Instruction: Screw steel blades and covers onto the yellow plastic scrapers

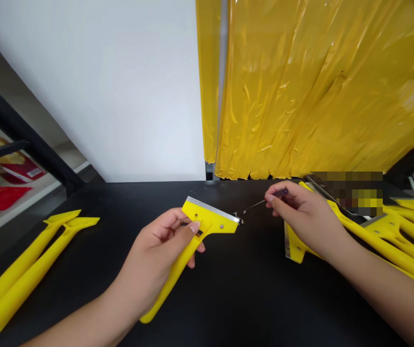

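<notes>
Hands (159,250) (306,219) with yellow scraper (210,224), thin screwdriver (255,205)

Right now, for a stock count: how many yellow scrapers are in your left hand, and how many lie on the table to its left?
In the left hand: 1 yellow scraper
On the black table at left: 2 yellow scrapers
Total: 3
The overlapping pile at right is not counted; it cannot be told apart.

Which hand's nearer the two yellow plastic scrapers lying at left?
Left: the left hand is right of the yellow plastic scrapers, apart; the right hand is farther right.
</notes>
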Tool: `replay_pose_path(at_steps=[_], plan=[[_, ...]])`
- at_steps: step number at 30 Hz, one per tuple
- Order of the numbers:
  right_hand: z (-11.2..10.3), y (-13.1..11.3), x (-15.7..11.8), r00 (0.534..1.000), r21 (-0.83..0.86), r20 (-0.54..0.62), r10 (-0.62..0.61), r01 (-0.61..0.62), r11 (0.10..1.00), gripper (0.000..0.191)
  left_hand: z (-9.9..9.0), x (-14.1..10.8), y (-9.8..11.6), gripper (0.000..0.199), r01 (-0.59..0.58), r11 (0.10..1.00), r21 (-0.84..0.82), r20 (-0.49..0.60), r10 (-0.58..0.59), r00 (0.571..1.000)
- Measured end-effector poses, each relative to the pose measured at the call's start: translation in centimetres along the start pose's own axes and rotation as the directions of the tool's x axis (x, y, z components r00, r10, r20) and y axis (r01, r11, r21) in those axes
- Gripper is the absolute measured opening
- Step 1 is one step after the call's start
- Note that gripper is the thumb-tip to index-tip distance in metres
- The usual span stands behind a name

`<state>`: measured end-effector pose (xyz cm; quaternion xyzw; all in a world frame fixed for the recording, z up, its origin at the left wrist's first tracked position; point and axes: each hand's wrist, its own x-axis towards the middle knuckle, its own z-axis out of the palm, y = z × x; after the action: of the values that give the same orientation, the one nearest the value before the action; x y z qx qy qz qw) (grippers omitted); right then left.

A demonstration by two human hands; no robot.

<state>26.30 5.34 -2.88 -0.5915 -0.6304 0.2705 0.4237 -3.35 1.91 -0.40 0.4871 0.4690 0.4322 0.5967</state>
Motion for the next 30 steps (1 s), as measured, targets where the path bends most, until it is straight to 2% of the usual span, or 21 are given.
replay_pose_path(at_steps=[8,16,23,30], plan=[[-0.8,-1.8,-0.9,1.0,-0.055,-0.024,-0.008,0.007,0.998,0.022,0.1,0.3,0.2,0.025,0.023,1.0,0.005,-0.011,-0.023,1.0],[-0.6,-3.1,-2.2,0.994,-0.141,0.013,-0.11,0.111,0.984,0.014,0.0,0.5,-0.2,0.025,0.053,0.998,-0.025,-0.013,-0.054,0.998],[0.0,-3.2,-2.3,0.997,-0.126,0.055,-0.06,0.067,0.99,0.016,0.0,0.5,-0.3,0.025,0.042,0.998,-0.039,-0.018,-0.043,0.999],[0.0,-3.1,-2.5,0.991,-0.134,0.107,-0.086,0.1,0.986,0.015,-0.2,0.4,-0.4,0.024,0.048,0.997,-0.053,-0.022,-0.049,0.999]])
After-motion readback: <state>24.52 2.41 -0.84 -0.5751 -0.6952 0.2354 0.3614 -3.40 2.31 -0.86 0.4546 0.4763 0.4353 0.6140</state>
